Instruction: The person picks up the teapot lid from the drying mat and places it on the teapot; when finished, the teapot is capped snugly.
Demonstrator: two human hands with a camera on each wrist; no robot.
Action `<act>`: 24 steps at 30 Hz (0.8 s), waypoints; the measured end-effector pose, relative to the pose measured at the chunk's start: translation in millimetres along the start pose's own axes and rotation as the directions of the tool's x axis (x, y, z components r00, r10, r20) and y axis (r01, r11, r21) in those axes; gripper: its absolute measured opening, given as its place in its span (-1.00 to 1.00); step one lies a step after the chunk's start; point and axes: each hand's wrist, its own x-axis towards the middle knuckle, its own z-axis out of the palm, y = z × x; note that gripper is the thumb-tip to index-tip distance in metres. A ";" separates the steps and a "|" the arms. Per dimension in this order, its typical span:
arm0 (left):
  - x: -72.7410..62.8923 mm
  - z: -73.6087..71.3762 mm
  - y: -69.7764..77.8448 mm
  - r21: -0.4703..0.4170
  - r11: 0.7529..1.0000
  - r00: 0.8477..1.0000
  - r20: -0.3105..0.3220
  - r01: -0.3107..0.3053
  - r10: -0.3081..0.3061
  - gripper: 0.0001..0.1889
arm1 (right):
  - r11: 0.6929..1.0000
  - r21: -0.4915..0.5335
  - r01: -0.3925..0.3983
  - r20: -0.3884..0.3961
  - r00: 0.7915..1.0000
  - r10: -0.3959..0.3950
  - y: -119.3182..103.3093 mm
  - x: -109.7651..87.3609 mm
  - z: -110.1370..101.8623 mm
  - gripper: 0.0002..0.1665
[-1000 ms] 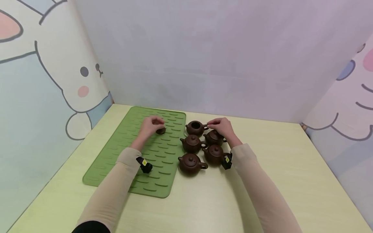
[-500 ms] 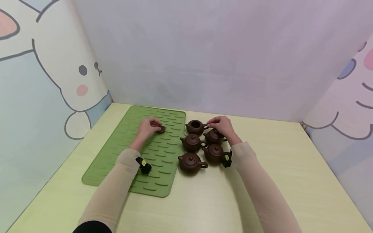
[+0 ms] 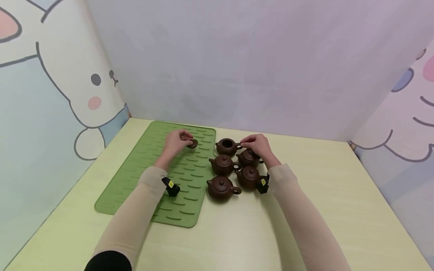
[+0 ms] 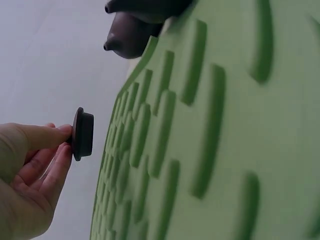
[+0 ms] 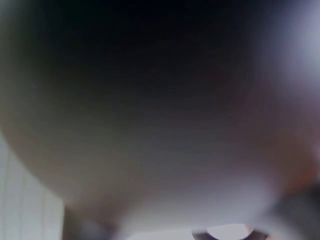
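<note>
My left hand [image 3: 176, 143] pinches a small dark brown teapot lid [image 3: 193, 143] by its knob, over the far part of the green mat [image 3: 183, 180]. In the left wrist view the lid [image 4: 85, 135] is tipped on edge, its inner rim facing away from the fingers and apart from the mat. My right hand [image 3: 256, 144] grips the handle of a lidless brown teapot [image 3: 222, 147], whose round opening faces up. Beneath that hand sits a lidded teapot [image 3: 246, 160], partly covered by it. A blurred dark shape fills most of the right wrist view.
Three more lidded teapots stand close by: one [image 3: 222, 166] in front of the lidless pot, another [image 3: 248, 178] near the right wrist, and the nearest [image 3: 219, 190] beside the mat's right edge. A pale wall [image 3: 237, 75] rises behind the light wooden table [image 3: 322, 188].
The left hand and the lid have shifted a little right and farther back over the mat. My right hand keeps its place at the lidless teapot's handle.
</note>
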 end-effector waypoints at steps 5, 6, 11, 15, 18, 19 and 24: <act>4.9 9.8 20.3 -0.046 0.999 1.000 0.020 -0.023 0.024 -0.76 | 1.000 0.002 -0.023 0.001 1.000 0.023 0.1 1.1 -1.0 -0.74; 5.7 12.3 24.1 -0.051 0.998 0.999 0.022 -0.028 0.029 -0.77 | 1.000 0.003 -0.026 0.001 1.000 0.026 0.3 1.3 -1.1 -0.74; 11.1 29.8 40.8 -0.093 0.994 0.998 0.026 -0.060 0.063 -0.81 | 1.000 -0.011 -0.019 -0.005 1.000 0.019 0.9 1.7 -2.9 -0.73; 17.1 46.8 51.7 -0.107 0.991 0.996 0.027 -0.080 0.084 -0.84 | 1.000 -0.015 -0.023 -0.012 1.000 0.022 1.7 1.8 -4.2 -0.74; 19.9 58.6 57.9 -0.110 0.990 0.995 0.029 -0.092 0.095 -0.85 | 1.000 -0.005 -0.030 -0.011 0.999 0.030 1.8 1.7 -3.5 -0.74; 20.7 62.3 59.1 -0.116 0.988 0.994 0.029 -0.097 0.101 -0.85 | 1.000 -0.005 -0.029 -0.011 1.000 0.029 1.7 1.5 -3.2 -0.75; 21.8 77.8 62.3 -0.133 0.984 0.992 0.033 -0.117 0.123 -0.85 | 1.000 -0.001 -0.016 -0.006 1.000 0.016 1.5 0.9 -0.6 -0.75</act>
